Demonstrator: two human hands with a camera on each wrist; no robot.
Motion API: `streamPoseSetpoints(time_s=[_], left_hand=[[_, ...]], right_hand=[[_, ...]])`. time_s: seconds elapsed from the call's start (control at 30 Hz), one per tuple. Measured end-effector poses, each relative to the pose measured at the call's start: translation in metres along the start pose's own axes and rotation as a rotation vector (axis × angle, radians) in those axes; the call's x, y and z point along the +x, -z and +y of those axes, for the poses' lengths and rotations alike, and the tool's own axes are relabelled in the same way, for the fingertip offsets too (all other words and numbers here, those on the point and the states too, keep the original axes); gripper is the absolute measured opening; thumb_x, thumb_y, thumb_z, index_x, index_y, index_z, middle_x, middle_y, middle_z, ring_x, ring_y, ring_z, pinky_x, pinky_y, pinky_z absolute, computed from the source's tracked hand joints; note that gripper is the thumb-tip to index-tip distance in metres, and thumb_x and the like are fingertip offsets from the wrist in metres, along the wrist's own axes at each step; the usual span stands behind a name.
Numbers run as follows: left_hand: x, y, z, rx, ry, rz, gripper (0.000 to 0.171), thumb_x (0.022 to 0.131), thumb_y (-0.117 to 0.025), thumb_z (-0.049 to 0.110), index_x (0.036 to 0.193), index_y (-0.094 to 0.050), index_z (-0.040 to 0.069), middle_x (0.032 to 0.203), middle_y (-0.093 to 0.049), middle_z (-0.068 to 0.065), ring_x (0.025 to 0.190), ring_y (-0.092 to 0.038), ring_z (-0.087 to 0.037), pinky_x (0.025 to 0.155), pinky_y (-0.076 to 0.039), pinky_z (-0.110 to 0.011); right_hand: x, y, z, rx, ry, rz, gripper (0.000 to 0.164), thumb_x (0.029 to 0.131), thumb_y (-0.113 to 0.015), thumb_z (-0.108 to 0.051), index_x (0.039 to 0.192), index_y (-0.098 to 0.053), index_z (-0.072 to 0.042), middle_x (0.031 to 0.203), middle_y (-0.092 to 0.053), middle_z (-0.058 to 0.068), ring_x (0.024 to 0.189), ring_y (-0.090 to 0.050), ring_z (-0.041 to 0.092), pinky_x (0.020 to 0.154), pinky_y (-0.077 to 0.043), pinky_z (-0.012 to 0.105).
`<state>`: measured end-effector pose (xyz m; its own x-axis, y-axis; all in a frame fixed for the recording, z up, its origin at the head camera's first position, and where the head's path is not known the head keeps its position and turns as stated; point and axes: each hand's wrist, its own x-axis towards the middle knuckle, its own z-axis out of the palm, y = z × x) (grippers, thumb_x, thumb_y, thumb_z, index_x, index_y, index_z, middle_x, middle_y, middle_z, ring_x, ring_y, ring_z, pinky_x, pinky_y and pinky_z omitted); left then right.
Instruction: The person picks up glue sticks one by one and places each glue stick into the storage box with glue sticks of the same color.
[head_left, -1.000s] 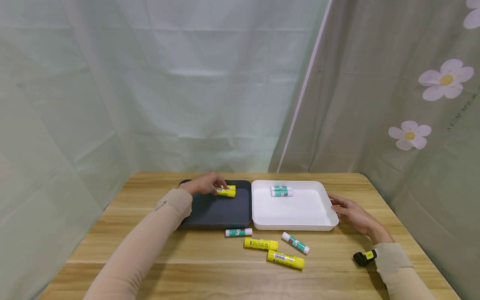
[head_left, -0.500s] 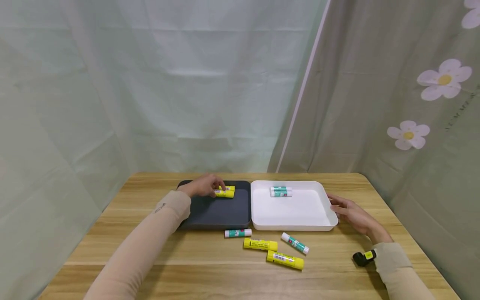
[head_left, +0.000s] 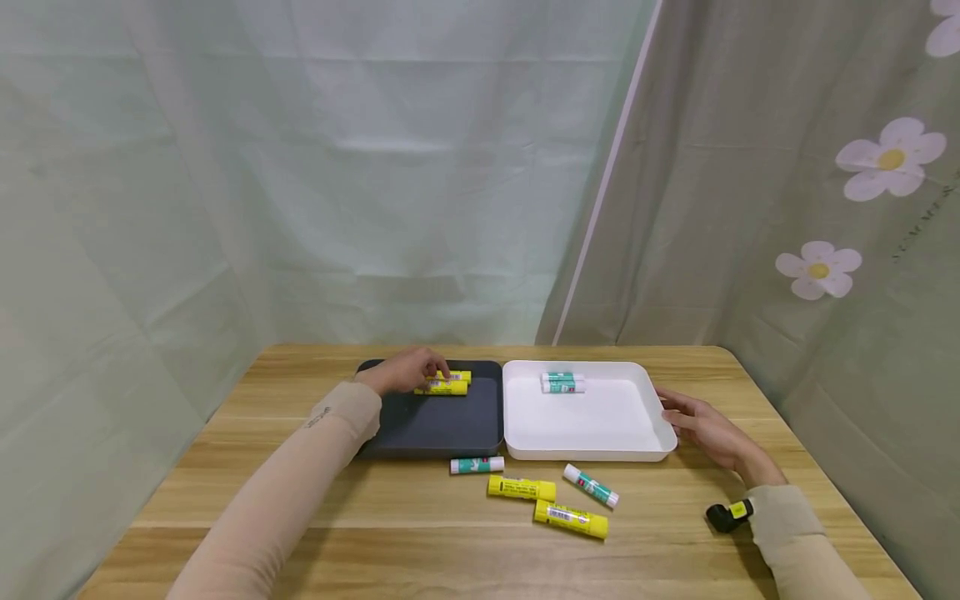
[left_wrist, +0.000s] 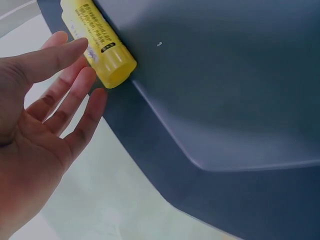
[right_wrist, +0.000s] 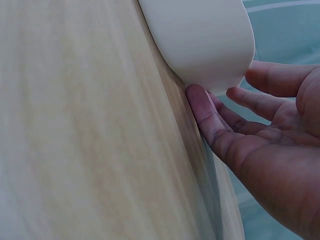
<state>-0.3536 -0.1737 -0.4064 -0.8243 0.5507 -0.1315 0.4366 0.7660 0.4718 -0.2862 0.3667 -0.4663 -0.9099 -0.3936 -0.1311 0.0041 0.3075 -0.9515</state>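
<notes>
My left hand (head_left: pixel 408 371) is over the back of the dark tray (head_left: pixel 442 429), its fingers loosely spread beside two yellow glue sticks lying side by side. In the left wrist view the thumb overlaps the nearer yellow glue stick (left_wrist: pixel 102 50), while the other fingers are beside it, not curled round it. Two green-and-white glue sticks (head_left: pixel 562 387) lie together near the back wall of the white tray (head_left: pixel 585 429). At that tray's right end, my right hand (head_left: pixel 705 425) touches the outer wall with extended fingertips, seen close up at the tray's rounded corner (right_wrist: pixel 210 50).
In front of the trays, two yellow glue sticks (head_left: pixel 572 519) and two green-and-white ones (head_left: pixel 591 486) lie scattered on the wooden table (head_left: pixel 420 550). A small black camera (head_left: pixel 726 517) sits at the right wrist. Curtains (head_left: pixel 450 208) hang behind the table.
The left fingers have eased back from the nearer yellow glue stick in the dark tray, and more of its left end shows. The right hand stays at the white tray.
</notes>
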Motion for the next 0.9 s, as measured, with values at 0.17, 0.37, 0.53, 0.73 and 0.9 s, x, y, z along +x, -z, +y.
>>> streamPoseSetpoints(time_s=[0.17, 0.37, 0.53, 0.73, 0.9], left_hand=[[-0.003, 0.001, 0.003, -0.025, -0.025, 0.021, 0.028, 0.099, -0.065, -0.005, 0.123, -0.074, 0.007, 0.123, -0.066, -0.016, 0.114, -0.062, -0.034, 0.096, -0.054, -0.048], [-0.006, 0.001, 0.006, -0.085, -0.048, 0.052, 0.028, 0.102, -0.063, 0.001, 0.128, -0.071, 0.007, 0.126, -0.068, -0.016, 0.115, -0.064, -0.031, 0.096, -0.055, -0.048], [-0.01, -0.001, 0.011, -0.176, -0.055, 0.077, 0.028, 0.103, -0.063, 0.003, 0.13, -0.069, 0.005, 0.123, -0.069, -0.015, 0.109, -0.066, -0.027, 0.092, -0.056, -0.045], [-0.016, -0.004, 0.021, -0.229, -0.11, 0.116, 0.027, 0.103, -0.063, 0.004, 0.13, -0.069, 0.001, 0.122, -0.07, -0.017, 0.11, -0.067, -0.028, 0.094, -0.056, -0.046], [-0.017, -0.007, 0.027, -0.264, -0.142, 0.123, 0.027, 0.103, -0.063, 0.003, 0.129, -0.071, 0.003, 0.124, -0.068, -0.021, 0.11, -0.066, -0.028, 0.093, -0.056, -0.045]], right_hand=[[0.0, 0.001, 0.0, -0.002, -0.013, 0.011, 0.07, 0.11, -0.052, -0.018, 0.163, -0.014, 0.007, 0.167, -0.012, 0.034, 0.131, -0.048, 0.013, 0.095, -0.048, 0.018], [0.001, 0.002, 0.002, -0.012, -0.011, 0.01, 0.069, 0.11, -0.051, -0.018, 0.163, -0.014, 0.007, 0.166, -0.013, 0.035, 0.131, -0.048, 0.016, 0.095, -0.049, 0.019], [0.001, 0.002, 0.002, -0.003, -0.006, 0.004, 0.07, 0.11, -0.052, -0.018, 0.163, -0.013, 0.007, 0.166, -0.012, 0.035, 0.122, -0.051, 0.005, 0.094, -0.05, 0.02], [0.001, 0.001, 0.002, -0.007, -0.004, 0.006, 0.07, 0.11, -0.051, -0.019, 0.163, -0.013, 0.008, 0.164, -0.015, 0.037, 0.117, -0.053, 0.004, 0.093, -0.051, 0.022], [0.002, 0.001, 0.003, -0.011, -0.003, 0.01, 0.07, 0.11, -0.052, -0.018, 0.163, -0.013, 0.008, 0.161, -0.02, 0.038, 0.117, -0.054, 0.007, 0.093, -0.051, 0.022]])
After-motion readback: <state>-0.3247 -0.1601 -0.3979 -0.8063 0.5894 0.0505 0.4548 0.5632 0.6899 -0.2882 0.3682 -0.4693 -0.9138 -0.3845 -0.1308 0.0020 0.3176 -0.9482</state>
